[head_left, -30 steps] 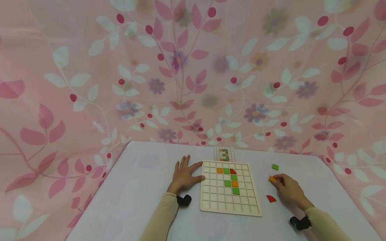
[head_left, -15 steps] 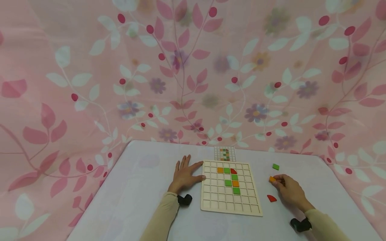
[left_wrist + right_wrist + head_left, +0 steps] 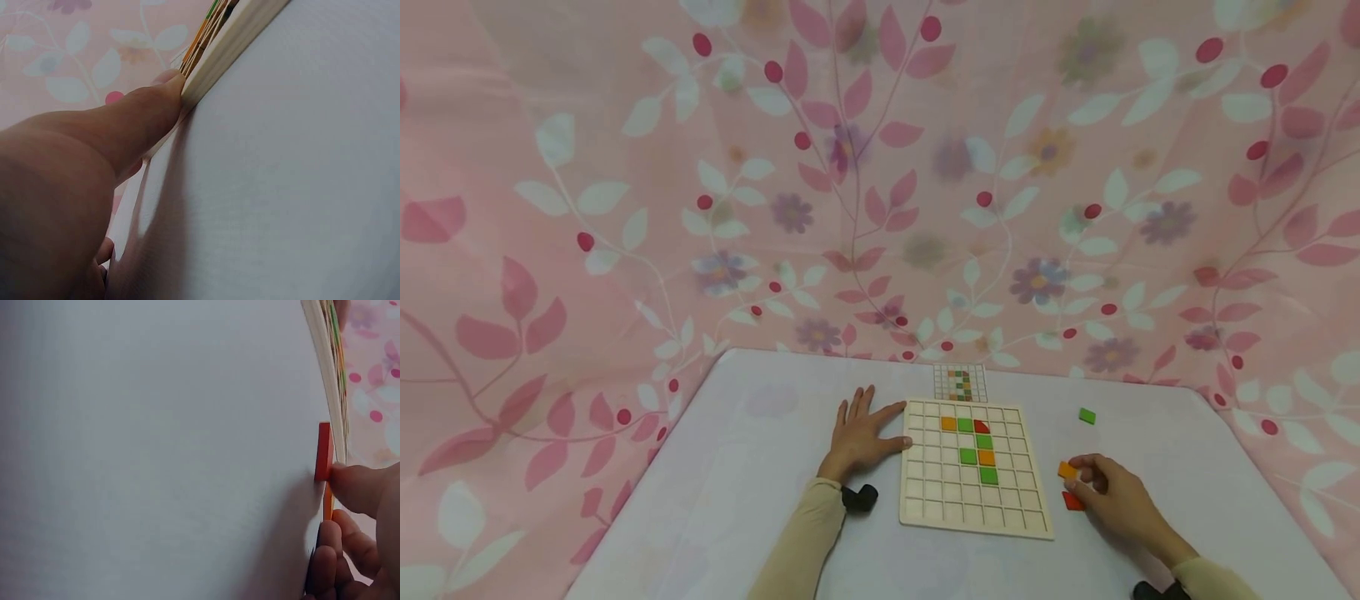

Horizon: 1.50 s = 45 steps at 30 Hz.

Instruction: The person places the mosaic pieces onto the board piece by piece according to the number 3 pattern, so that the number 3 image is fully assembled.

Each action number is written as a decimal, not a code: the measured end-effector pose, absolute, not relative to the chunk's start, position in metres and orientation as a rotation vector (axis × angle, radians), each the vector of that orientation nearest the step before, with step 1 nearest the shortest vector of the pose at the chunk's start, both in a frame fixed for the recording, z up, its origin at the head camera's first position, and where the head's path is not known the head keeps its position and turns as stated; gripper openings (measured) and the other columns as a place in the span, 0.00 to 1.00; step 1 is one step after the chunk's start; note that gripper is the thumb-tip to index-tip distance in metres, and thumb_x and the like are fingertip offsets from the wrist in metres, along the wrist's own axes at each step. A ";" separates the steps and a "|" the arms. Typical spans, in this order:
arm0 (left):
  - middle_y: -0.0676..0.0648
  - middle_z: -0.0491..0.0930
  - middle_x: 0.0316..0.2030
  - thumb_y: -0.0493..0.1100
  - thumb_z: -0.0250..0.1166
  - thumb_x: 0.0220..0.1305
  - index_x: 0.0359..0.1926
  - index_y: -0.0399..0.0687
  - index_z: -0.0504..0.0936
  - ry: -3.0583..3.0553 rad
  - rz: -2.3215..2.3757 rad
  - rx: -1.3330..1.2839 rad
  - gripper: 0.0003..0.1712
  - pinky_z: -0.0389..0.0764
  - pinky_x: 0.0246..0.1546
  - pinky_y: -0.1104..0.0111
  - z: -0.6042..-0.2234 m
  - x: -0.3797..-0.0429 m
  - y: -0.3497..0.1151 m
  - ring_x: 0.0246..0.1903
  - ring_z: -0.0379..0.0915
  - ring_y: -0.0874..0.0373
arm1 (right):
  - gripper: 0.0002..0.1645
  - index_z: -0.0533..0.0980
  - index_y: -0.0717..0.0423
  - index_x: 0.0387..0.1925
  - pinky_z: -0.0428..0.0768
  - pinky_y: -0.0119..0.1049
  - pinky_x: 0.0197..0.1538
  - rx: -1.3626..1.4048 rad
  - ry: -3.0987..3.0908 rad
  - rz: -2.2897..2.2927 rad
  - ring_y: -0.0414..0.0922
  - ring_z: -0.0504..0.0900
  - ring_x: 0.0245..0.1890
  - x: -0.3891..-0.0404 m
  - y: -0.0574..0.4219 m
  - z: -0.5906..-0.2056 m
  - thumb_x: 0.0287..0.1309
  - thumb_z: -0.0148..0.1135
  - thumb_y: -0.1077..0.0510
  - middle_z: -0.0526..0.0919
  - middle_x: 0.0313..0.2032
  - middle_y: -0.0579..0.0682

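My left hand (image 3: 859, 437) lies flat with fingers spread, its thumb and index finger touching the left edge of a pale wooden grid board (image 3: 925, 492). The left wrist view shows that thumb against the board's side (image 3: 234, 47). To the right of the board, my right hand (image 3: 1116, 496) pinches an orange square tile (image 3: 1067, 471) between thumb and fingers. A red quarter-round tile (image 3: 1072, 501) sits just below, partly covered by the thumb. In the right wrist view, the red tile (image 3: 323, 450) stands in front of the orange tile (image 3: 328, 501). Several green, orange and red tiles fill some board squares.
A loose green tile (image 3: 1087, 415) lies beyond my right hand. Behind the board is a small printed pattern card (image 3: 960, 383) with a coloured grid. Everything rests on a white-covered table (image 3: 737, 467), with a pink floral curtain (image 3: 880, 208) along its back.
My right hand has moved toward me and slightly left with the orange tile, coming close to the red tile, which its thumb now partly covers. The left hand stays in place.
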<state>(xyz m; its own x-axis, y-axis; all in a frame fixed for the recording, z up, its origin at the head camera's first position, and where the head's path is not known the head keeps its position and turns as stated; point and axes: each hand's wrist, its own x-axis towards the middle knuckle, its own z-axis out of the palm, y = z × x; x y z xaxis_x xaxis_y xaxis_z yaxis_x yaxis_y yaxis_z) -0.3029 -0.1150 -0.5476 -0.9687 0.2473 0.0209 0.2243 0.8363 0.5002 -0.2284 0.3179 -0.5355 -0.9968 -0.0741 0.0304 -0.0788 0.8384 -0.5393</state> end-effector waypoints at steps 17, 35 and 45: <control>0.36 0.46 0.85 0.69 0.68 0.66 0.77 0.69 0.72 2.965 0.820 0.393 0.41 0.38 0.81 0.36 -0.550 -0.300 -0.113 0.85 0.35 0.36 | 0.09 0.82 0.42 0.48 0.73 0.31 0.40 0.439 -3.046 0.862 0.31 0.72 0.35 -0.197 0.306 -0.527 0.70 0.67 0.58 0.80 0.33 0.36; 0.34 0.48 0.84 0.68 0.69 0.66 0.76 0.65 0.73 2.982 0.858 0.415 0.41 0.40 0.81 0.35 -0.546 -0.300 -0.113 0.84 0.38 0.35 | 0.08 0.80 0.46 0.44 0.71 0.27 0.28 0.632 -3.070 1.046 0.28 0.72 0.24 -0.185 0.311 -0.520 0.71 0.69 0.50 0.76 0.23 0.32; 0.34 0.48 0.84 0.67 0.68 0.67 0.77 0.65 0.73 2.982 0.831 0.415 0.41 0.40 0.81 0.35 -0.544 -0.300 -0.113 0.84 0.38 0.35 | 0.23 0.81 0.47 0.54 0.73 0.27 0.32 0.729 -3.019 1.138 0.30 0.74 0.30 -0.181 0.314 -0.518 0.58 0.79 0.54 0.78 0.30 0.34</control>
